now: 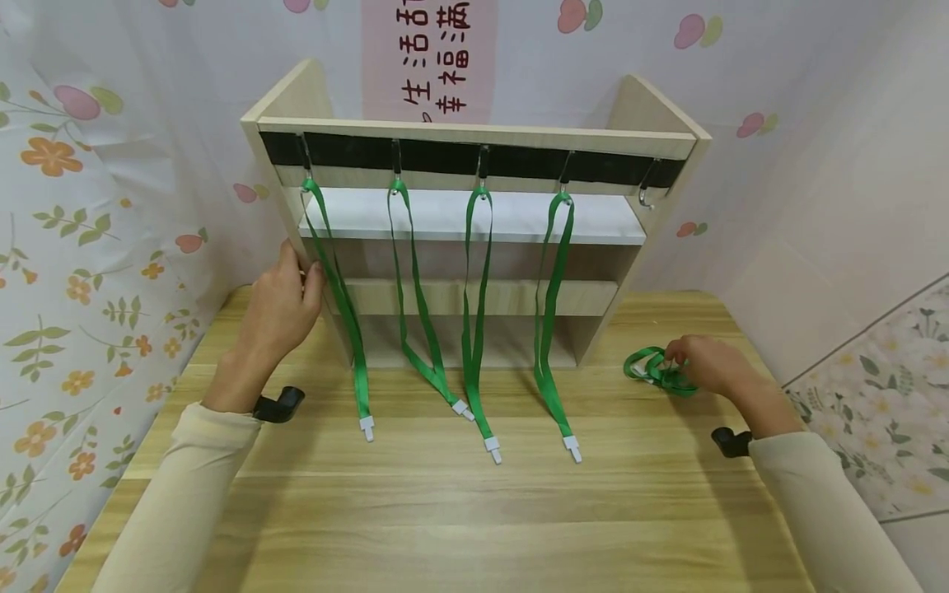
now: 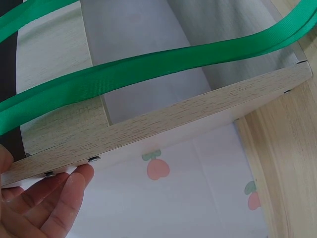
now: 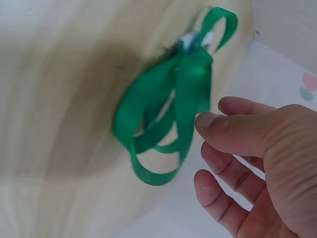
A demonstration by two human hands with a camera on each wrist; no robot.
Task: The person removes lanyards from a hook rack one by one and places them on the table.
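Observation:
A pale wooden shelf (image 1: 474,130) stands on the table, with green lanyards (image 1: 552,305) hanging from several hooks on its black strip. At the shelf's left side panel (image 2: 163,116), my left hand (image 1: 285,305) grips the edge, thumb in front and fingers behind. A coiled green lanyard (image 3: 163,109) with a white clip lies on the table right of the shelf. Beside that coil is my right hand (image 1: 708,362), fingers loosely bent and spread. Its thumb tip is at the ribbon's edge; whether they touch I cannot tell.
The rightmost hook (image 1: 645,196) has no lanyard on it. White clips of the hanging lanyards rest on the wooden table (image 1: 474,527). A patterned curtain (image 1: 81,247) covers the back and left, and a wall (image 1: 853,165) stands at the right.

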